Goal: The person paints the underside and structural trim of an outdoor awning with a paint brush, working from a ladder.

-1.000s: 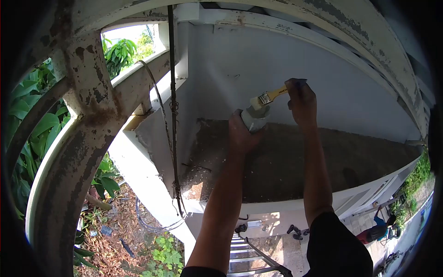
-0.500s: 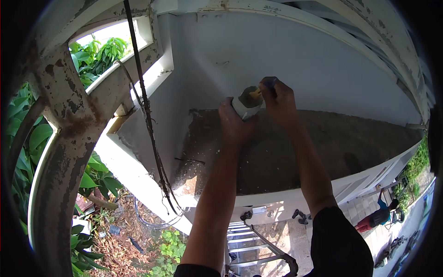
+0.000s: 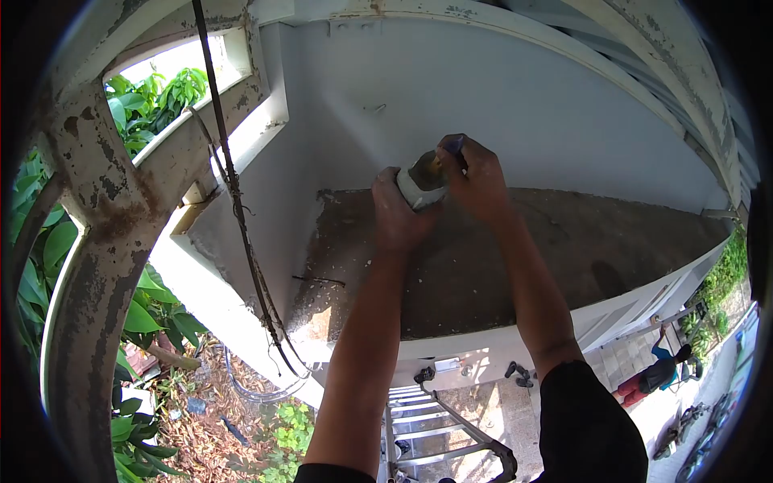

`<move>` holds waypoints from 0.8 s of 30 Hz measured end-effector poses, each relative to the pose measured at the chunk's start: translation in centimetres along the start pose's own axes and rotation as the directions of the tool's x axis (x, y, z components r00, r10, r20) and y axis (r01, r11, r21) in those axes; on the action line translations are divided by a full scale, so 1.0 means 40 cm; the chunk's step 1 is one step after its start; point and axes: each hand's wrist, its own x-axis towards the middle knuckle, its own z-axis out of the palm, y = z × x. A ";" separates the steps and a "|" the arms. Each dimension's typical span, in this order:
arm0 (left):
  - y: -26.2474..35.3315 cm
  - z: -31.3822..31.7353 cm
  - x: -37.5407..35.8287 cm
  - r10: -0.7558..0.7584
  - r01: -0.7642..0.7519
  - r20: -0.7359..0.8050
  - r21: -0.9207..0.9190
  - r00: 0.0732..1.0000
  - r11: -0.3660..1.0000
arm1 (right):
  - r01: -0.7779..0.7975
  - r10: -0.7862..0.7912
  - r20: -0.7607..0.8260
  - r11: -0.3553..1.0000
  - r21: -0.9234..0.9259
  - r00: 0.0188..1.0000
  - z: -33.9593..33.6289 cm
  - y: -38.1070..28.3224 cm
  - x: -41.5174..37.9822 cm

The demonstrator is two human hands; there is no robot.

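Note:
A whitish cup (image 3: 420,193) with a dark, dirty inside is tilted toward the camera in front of the pale wall. Wrapped round its left side and base is my left hand (image 3: 394,213). My right hand (image 3: 473,179) pinches a small tool (image 3: 454,147) with a bluish-purple handle at the cup's right rim. The tool's yellowish lower end is inside the cup's mouth, partly hidden by my fingers. Both hands are above a dark, dusty ledge (image 3: 475,278).
A peeling metal frame (image 3: 109,209) curves along the left, with a dark cable (image 3: 233,177) hanging beside it. Far below are a metal ladder (image 3: 419,427) and another person (image 3: 654,374). The pale wall (image 3: 515,97) stands behind the ledge.
The view has shifted slightly, so most things sit further left. The tool's yellowish end shows less, lower in the cup, and my right hand is closer to the cup.

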 end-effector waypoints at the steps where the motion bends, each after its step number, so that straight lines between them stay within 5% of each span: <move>1: -0.006 0.003 -0.002 -0.002 0.002 -0.001 -0.003 1.000 1.000 | 0.000 0.000 0.003 1.000 -0.003 1.000 -0.002 -0.005 0.000; 7: -0.007 -0.001 -0.001 -0.012 0.012 0.009 0.013 1.000 1.000 | 0.074 -0.072 0.029 0.996 -0.044 0.997 0.003 0.009 -0.004; 18: 0.007 -0.014 0.004 -0.111 0.110 -0.008 -0.049 0.994 0.993 | -0.067 0.101 -0.353 0.992 0.109 0.930 -0.014 0.059 0.013; 22: 0.003 -0.009 0.008 -0.078 0.074 -0.031 -0.130 0.996 0.989 | -0.117 0.131 -0.279 0.991 0.067 0.951 -0.034 0.052 0.014; 24: 0.007 -0.014 0.009 -0.060 0.060 -0.017 -0.032 0.998 0.998 | 0.051 -0.045 -0.171 0.998 0.027 0.984 -0.036 0.055 0.014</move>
